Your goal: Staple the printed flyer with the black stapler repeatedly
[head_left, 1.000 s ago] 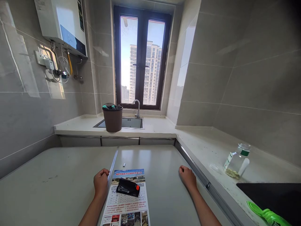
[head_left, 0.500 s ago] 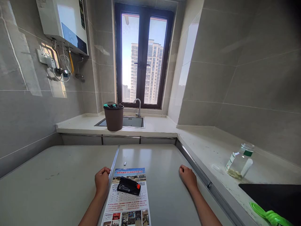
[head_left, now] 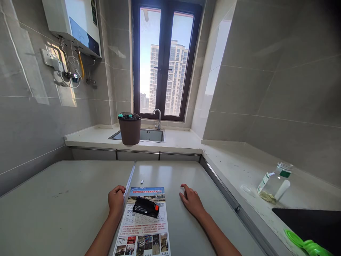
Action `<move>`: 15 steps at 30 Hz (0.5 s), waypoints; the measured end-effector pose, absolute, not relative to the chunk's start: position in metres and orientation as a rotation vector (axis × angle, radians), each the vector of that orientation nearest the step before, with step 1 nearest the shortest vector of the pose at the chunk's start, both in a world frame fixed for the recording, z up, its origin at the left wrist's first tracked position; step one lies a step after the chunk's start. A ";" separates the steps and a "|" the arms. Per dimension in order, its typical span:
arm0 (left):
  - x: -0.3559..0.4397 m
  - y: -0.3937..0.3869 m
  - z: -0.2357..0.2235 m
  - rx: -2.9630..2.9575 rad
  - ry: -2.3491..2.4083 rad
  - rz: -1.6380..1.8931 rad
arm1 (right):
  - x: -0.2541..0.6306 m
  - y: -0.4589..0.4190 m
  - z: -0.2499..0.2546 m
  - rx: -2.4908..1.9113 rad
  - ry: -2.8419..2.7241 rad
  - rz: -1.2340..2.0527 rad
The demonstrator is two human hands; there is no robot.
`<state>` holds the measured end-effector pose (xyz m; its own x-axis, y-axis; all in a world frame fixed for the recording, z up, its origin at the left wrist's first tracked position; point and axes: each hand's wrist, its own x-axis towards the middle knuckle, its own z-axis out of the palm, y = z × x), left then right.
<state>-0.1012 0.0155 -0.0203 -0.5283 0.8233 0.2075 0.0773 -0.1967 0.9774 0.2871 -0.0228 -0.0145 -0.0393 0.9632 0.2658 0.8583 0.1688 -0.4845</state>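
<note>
My left hand [head_left: 116, 201] rests on the grey tabletop [head_left: 66, 202] as a loose fist, with nothing seen in it. It lies just left of a printed flyer [head_left: 149, 229] with Chinese text, a table and photos. On the flyer's upper half sits a glossy black, stapler-like device [head_left: 145, 207] with an orange-red patch at its right end. My right hand [head_left: 192, 201] hovers over or touches the table right of the flyer, thumb and forefinger apart, holding nothing. Beyond the flyer's top edge lies a small white and grey piece [head_left: 142, 181].
A brown bucket [head_left: 129, 131] stands at the sink [head_left: 151, 136] below the window. On the right counter are a clear jar [head_left: 274, 185], its contents pale at the bottom, a round clear lid [head_left: 245, 188], a black panel [head_left: 311, 224] and a bright green object [head_left: 306, 243].
My right hand has moved left toward the flyer and opened from a fist. My left hand, the black device and the flyer stay in place; the camera view has tilted slightly.
</note>
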 end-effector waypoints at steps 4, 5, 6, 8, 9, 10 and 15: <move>-0.102 0.017 -0.023 1.065 1.538 1.790 | 0.241 -0.035 -0.002 -1.389 -1.958 0.566; -0.102 0.018 -0.023 1.065 1.539 1.793 | 0.227 -0.039 0.003 -1.301 -1.994 0.609; -0.102 0.018 -0.024 1.065 1.538 1.796 | 0.214 -0.043 0.009 -1.235 -2.037 0.637; -0.101 0.019 -0.025 1.070 1.530 1.802 | 0.187 -0.050 0.017 -1.168 -2.121 0.650; -0.101 0.019 -0.025 1.074 1.523 1.804 | 0.175 -0.052 0.019 -1.150 -2.162 0.645; -0.101 0.019 -0.026 1.079 1.517 1.806 | 0.164 -0.053 0.021 -1.140 -2.197 0.631; -0.101 0.019 -0.028 1.098 1.523 1.800 | 0.133 -0.049 0.014 -1.199 -2.318 0.522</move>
<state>-0.1011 0.0192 -0.0282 -0.5267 0.8151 0.2413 0.1031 -0.2205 0.9699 0.1332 -0.0491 0.0143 -0.5041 0.8310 0.2352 0.6499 0.5443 -0.5305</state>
